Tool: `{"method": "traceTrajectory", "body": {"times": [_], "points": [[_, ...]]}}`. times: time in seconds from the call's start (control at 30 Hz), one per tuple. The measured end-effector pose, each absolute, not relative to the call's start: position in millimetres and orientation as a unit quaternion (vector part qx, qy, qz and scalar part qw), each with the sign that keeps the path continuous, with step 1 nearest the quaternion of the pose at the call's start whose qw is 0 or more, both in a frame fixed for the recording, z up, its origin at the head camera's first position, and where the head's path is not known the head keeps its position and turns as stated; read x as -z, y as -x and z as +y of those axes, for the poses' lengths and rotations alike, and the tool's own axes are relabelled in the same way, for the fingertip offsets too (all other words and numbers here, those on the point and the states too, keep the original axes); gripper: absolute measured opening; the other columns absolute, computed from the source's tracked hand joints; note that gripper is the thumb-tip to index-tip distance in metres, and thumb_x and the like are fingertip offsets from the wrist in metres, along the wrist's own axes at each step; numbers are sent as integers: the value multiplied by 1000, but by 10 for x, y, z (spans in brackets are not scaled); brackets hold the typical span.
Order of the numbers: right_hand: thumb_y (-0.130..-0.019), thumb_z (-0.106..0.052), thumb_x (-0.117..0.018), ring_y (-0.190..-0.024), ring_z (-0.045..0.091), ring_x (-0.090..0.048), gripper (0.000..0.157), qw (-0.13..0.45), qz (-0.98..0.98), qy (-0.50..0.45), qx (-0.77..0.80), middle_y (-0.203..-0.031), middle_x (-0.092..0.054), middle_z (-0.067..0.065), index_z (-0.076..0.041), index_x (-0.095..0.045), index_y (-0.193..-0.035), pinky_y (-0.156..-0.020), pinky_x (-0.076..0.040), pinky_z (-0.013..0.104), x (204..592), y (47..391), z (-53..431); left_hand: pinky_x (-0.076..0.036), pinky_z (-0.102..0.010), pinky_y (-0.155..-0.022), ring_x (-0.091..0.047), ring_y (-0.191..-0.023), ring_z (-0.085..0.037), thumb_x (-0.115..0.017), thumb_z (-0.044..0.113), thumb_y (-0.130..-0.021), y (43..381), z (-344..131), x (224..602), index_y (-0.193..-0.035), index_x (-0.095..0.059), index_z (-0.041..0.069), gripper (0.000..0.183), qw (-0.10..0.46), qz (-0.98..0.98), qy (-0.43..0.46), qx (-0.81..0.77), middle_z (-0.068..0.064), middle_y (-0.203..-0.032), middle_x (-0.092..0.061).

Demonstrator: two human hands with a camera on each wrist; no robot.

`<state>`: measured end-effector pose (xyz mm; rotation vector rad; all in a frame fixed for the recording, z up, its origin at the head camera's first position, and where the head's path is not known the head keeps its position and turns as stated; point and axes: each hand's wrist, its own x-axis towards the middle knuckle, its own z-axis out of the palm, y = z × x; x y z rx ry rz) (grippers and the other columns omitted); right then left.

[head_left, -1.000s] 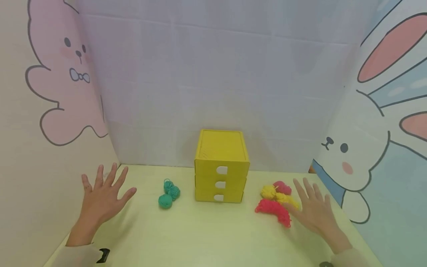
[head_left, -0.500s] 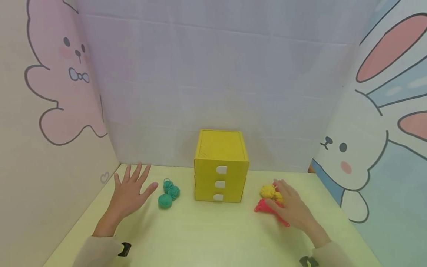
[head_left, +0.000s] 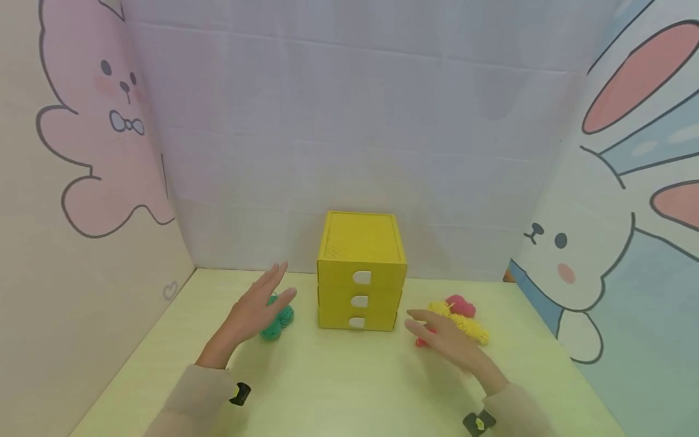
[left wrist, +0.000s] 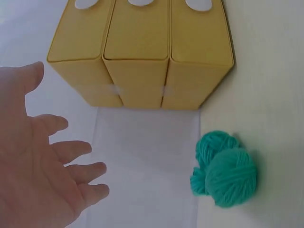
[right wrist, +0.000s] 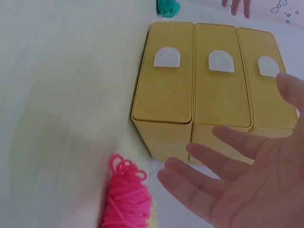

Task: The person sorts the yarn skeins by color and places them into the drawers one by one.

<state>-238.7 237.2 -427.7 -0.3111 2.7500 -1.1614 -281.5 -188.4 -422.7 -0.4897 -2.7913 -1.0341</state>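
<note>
A yellow three-drawer box (head_left: 361, 270) with white tabs on its front stands at the back middle of the table. My left hand (head_left: 253, 312), fingers spread, hovers to its left and partly covers the green yarn balls (head_left: 284, 315). In the left wrist view the green yarn (left wrist: 231, 178) lies apart from my fingertips. To the box's right, my right hand (head_left: 445, 340) is held over the pink-red yarn (head_left: 425, 340), hiding most of it. Behind it show yellow yarn (head_left: 471, 328) and a dark pink yarn ball (head_left: 460, 305). Both hands hold nothing.
A pale yellow table (head_left: 349, 388) reaches to a white cloth wall (head_left: 349, 152) at the back. Side walls with a pink cartoon animal (head_left: 104, 164) and a white cartoon rabbit (head_left: 579, 243) stand left and right.
My two hands have moved inward toward the box from the table's sides, turning from palm-down spread to more edge-on. The box and yarn have stayed in place.
</note>
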Motion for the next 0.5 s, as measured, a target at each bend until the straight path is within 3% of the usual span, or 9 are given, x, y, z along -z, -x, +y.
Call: {"method": "traceTrajectory", "body": {"times": [0.27,0.5], "points": [[-108,-60,-49,-138,41,-56,74,158,849,105,493,-154,-56,19,-8,-46,-160,-113,-47,61,4197,2470,2107,-22,-69,-125,-23,-161,-39,-41,63,-110,2926,-1607,4068,-172,-18,27,75,15,-888,147,435,-7,-176,-23],[-111,-54,-46,-144,48,-49,74,203,792,148,557,-159,-49,25,2,-43,-159,-116,-47,56,4145,2570,1954,-24,-71,-124,-29,-159,-39,-37,76,-104,3000,-1451,3953,-171,-19,34,81,-25,-868,104,486,-8,-175,-28]]}}
